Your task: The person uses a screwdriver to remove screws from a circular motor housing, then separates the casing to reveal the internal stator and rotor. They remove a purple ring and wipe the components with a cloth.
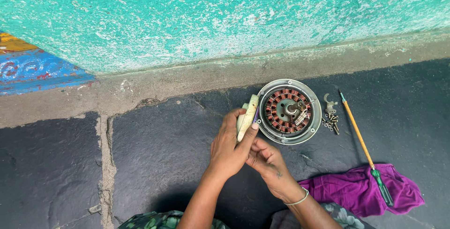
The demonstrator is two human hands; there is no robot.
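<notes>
Right of the round metal motor housing with copper windings (288, 112) lie small loose screws (331, 122), then the long wooden-shafted screwdriver (363, 147), its handle on the crumpled purple cloth (361, 189).

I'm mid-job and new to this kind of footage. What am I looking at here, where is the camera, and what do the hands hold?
There is one picture, taken by a camera on a person's head, looking down at their own bare hands over a dark stone floor beside a green wall. The left hand grips a pale flat piece; the right hand touches the left hand from below. Beside them lies a round motor with copper windings. Right of it are small screws, a metal bracket, a long screwdriver and a purple cloth.
</notes>
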